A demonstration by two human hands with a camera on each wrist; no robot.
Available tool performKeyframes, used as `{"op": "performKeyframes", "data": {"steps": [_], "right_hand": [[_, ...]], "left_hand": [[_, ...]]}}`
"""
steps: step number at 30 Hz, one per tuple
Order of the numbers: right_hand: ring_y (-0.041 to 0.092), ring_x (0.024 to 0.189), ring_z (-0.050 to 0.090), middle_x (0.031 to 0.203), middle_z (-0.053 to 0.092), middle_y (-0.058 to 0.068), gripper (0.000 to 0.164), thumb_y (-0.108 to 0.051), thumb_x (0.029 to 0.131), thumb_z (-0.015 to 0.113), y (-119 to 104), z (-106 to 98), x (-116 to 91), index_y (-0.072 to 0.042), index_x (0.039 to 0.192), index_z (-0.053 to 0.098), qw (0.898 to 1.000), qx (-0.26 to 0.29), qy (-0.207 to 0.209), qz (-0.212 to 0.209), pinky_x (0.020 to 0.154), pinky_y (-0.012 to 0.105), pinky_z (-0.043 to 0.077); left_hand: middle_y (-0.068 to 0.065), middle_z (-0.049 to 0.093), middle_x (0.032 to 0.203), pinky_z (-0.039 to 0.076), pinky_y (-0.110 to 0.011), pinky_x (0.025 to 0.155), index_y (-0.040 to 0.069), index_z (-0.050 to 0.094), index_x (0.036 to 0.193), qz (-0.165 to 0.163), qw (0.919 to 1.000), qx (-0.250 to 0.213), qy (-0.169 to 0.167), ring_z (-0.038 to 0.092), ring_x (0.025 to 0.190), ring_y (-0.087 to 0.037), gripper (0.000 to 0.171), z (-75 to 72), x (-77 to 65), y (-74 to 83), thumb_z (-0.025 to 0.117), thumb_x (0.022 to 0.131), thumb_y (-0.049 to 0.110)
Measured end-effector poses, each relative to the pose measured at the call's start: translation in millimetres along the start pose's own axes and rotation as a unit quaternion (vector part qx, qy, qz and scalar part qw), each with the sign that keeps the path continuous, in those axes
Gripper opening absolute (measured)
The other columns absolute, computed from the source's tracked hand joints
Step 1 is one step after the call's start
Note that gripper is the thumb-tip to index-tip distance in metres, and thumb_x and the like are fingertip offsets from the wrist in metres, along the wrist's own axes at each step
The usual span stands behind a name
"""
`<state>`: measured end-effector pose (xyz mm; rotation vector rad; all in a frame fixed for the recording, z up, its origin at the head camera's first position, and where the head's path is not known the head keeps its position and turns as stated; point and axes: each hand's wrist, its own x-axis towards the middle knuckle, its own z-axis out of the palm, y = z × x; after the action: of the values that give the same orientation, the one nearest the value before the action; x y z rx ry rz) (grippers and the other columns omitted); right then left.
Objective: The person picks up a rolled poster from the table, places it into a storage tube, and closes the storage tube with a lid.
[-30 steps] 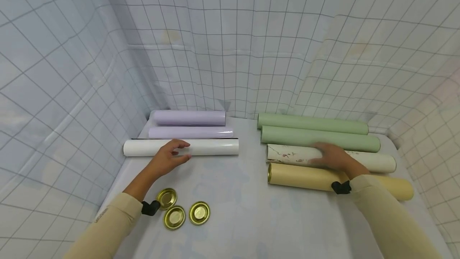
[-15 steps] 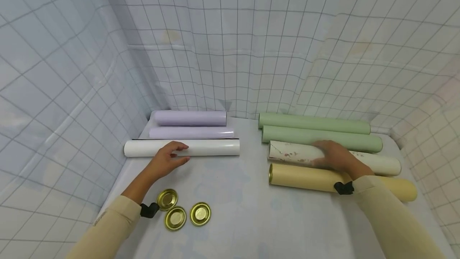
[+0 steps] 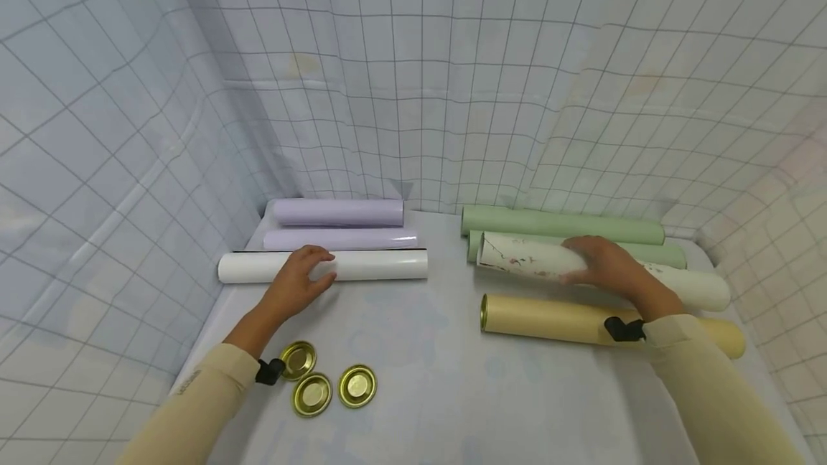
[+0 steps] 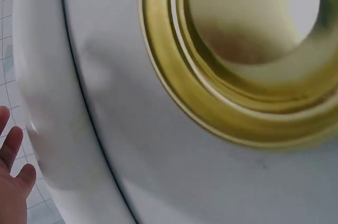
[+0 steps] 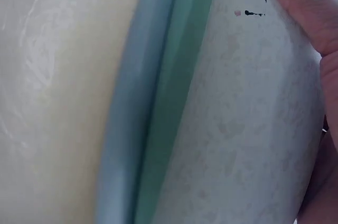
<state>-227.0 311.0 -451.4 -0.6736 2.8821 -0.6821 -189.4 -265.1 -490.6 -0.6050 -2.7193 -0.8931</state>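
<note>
My right hand (image 3: 607, 268) grips a white wallpaper roll with a floral print (image 3: 530, 255) from above. The roll is tilted, its left end raised and overlapping the nearer green roll (image 3: 668, 255). In the right wrist view, the thumb of the right hand (image 5: 317, 34) lies along the pale printed roll (image 5: 237, 102). A tan tube (image 3: 543, 319) lies in front, under the right wrist. On the other side, my left hand (image 3: 297, 282) hovers at a glossy white roll (image 3: 381, 265), fingers loosely bent and thumb apart. The left hand (image 4: 13, 176) holds nothing in the left wrist view.
Two lilac rolls (image 3: 339, 212) lie behind the white one. Another green roll (image 3: 562, 222) sits at the back right. Three round gold lids (image 3: 357, 385) lie at the front left, near the left wrist. Grid-patterned cloth walls (image 3: 413, 92) enclose the white table (image 3: 439, 393) on several sides.
My right hand has lifted the floral roll and moved it back and slightly right, away from the tan tube and over the nearer green roll. The left hand has hardly moved.
</note>
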Motion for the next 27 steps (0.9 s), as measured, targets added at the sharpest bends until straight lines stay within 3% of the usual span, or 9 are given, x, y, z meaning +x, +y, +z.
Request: {"op": "performKeyframes", "data": {"steps": [5,7,12,19,22,27], "right_hand": [[0.046,0.124,0.049,0.134,0.056,0.026,0.076,-0.038,0.08,0.084,-4.4,-7.7,-8.3,0.005,0.135,0.054,1.0,0.003,0.002,0.001,0.101,0.062,0.039],[0.047,0.126,0.047,0.135,0.054,0.027,0.077,-0.038,0.08,0.084,-5.3,-9.0,-11.8,0.005,0.136,0.053,1.0,0.007,0.003,0.007,0.102,0.062,0.038],[0.048,0.127,0.045,0.137,0.053,0.027,0.079,-0.041,0.079,0.084,-10.2,-9.1,-19.2,0.005,0.136,0.054,1.0,0.01,0.013,0.014,0.103,0.063,0.036],[0.045,0.125,0.048,0.133,0.056,0.023,0.075,-0.04,0.078,0.085,-18.5,-8.8,-31.6,0.0,0.134,0.056,0.999,-0.014,0.035,0.01,0.1,0.062,0.039],[0.043,0.123,0.049,0.131,0.057,0.022,0.073,-0.037,0.076,0.087,-21.4,-9.0,-37.8,-0.002,0.133,0.057,0.998,-0.024,0.051,0.008,0.098,0.061,0.04],[0.04,0.116,0.054,0.123,0.061,0.019,0.072,-0.035,0.073,0.09,-27.5,-9.5,-44.6,-0.002,0.129,0.059,0.996,-0.03,0.081,-0.018,0.094,0.059,0.044]], "left_hand": [[-0.022,0.06,0.118,0.043,-0.061,0.095,-0.005,0.067,0.114,0.046,0.9969,0.057,0.028,0.056,0.109,-0.042,0.038,1.7,3.2,-10.7,0.081,0.082,0.009],[-0.022,0.061,0.12,0.037,-0.067,0.099,-0.004,0.067,0.116,0.049,0.9949,0.084,0.027,0.055,0.112,-0.042,0.04,1.5,6.1,-14.8,0.081,0.082,0.013],[-0.024,0.058,0.129,0.028,-0.074,0.102,-0.001,0.064,0.125,0.014,0.9916,0.128,-0.012,0.053,0.118,-0.046,0.045,-0.6,8.3,-20.3,0.076,0.088,0.022],[-0.02,0.054,0.139,0.04,-0.065,0.094,0.004,0.06,0.135,-0.004,0.9825,0.163,-0.09,0.049,0.12,-0.045,0.047,-2.2,5.8,-18.1,0.068,0.095,0.027],[-0.018,0.057,0.136,0.042,-0.064,0.091,0.006,0.06,0.137,-0.004,0.9806,0.17,-0.098,0.049,0.118,-0.044,0.048,-2.6,6.0,-17.8,0.068,0.095,0.028],[-0.02,0.06,0.13,0.036,-0.062,0.102,0.003,0.06,0.134,0.004,0.9864,0.135,-0.094,0.048,0.121,-0.044,0.048,0.1,5.4,-21.6,0.072,0.093,0.024]]}}
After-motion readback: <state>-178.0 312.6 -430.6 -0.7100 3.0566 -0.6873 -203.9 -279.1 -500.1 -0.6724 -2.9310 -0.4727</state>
